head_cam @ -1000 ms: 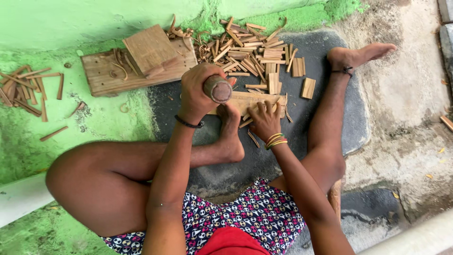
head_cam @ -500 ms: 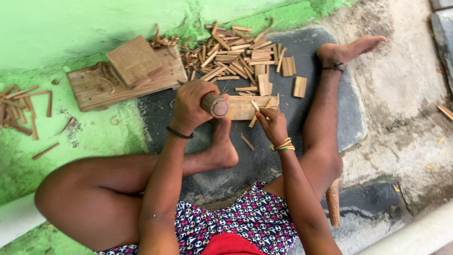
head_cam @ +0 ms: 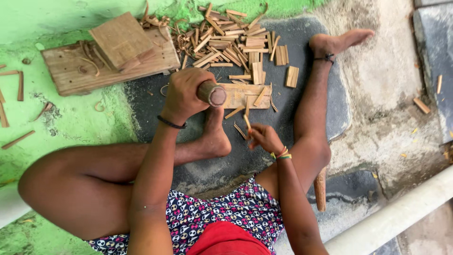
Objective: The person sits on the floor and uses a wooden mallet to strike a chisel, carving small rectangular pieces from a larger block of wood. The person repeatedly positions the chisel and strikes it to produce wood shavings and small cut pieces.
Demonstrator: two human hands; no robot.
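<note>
Fingers of the left hand [head_cam: 181, 94] were wrapped around a round wooden handle [head_cam: 211, 93]; right-hand [head_cam: 265, 138] fingers pinched a thin pale wood splinter [head_cam: 247, 122], just in front of the flat wooden block [head_cam: 243, 96] on the floor.

Your left hand [head_cam: 181, 94] and right hand [head_cam: 264, 137] have bare dark slab [head_cam: 302, 101] between them and the wooden block [head_cam: 240, 96]. Loose sticks [head_cam: 231, 42] crowd the slab's far edge. Your foot [head_cam: 214, 134] blocks the near left.
</note>
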